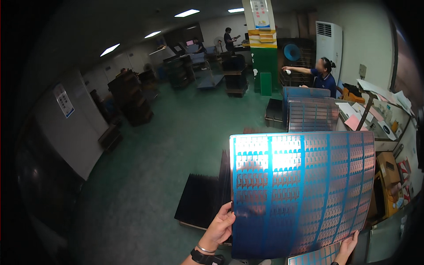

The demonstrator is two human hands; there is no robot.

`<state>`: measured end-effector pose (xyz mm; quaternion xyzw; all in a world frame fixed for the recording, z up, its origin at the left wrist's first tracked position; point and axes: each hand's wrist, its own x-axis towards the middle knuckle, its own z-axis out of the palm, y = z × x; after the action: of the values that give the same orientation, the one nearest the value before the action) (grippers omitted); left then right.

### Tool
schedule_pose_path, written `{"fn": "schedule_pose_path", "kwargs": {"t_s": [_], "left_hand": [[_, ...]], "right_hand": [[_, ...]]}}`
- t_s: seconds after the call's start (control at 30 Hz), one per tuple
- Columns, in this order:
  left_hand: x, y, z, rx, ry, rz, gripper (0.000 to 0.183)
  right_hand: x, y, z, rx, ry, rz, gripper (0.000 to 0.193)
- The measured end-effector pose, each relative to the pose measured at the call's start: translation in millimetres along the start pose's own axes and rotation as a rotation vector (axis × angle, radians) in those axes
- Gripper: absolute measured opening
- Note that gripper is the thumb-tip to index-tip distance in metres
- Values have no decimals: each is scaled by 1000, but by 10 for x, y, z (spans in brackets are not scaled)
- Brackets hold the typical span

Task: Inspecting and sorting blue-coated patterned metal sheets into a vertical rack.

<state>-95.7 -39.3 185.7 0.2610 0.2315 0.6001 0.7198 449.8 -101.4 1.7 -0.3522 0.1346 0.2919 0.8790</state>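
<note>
Between my hands is a large, thin circuit board panel (304,190), copper-coloured with blue bands and rows of small repeated patterns. It is tilted up in front of me, and bright light glares off its upper left. My left hand (219,226) grips the panel's left edge low down, the thumb on the front face. At the lower right edge my right hand (349,244) pinches the panel; its fingers are partly behind it. Below the held panel, part of another patterned panel (316,257) shows near my right wrist.
Dark racks of upright panels (196,198) stand on the green floor left of my left hand. Beyond the held panel are more upright panels (311,112). A seated person (324,81) reaches out leftward near a green-and-white pillar (265,62). A paper-strewn desk (384,143) lines the right.
</note>
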Motion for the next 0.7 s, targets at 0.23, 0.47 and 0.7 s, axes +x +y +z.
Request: {"fn": "schedule_pose_path", "kwargs": {"t_s": [0.23, 0.47, 0.7], "left_hand": [[13, -23, -85, 23, -30, 34, 39], [81, -42, -145, 71, -55, 35, 37], [153, -173, -218, 28, -138, 29, 40]], "right_hand": [[285, 128, -142, -85, -61, 44, 38], [-336, 23, 58, -365, -363, 180, 12], [538, 111, -616, -346, -367, 172, 30]]}}
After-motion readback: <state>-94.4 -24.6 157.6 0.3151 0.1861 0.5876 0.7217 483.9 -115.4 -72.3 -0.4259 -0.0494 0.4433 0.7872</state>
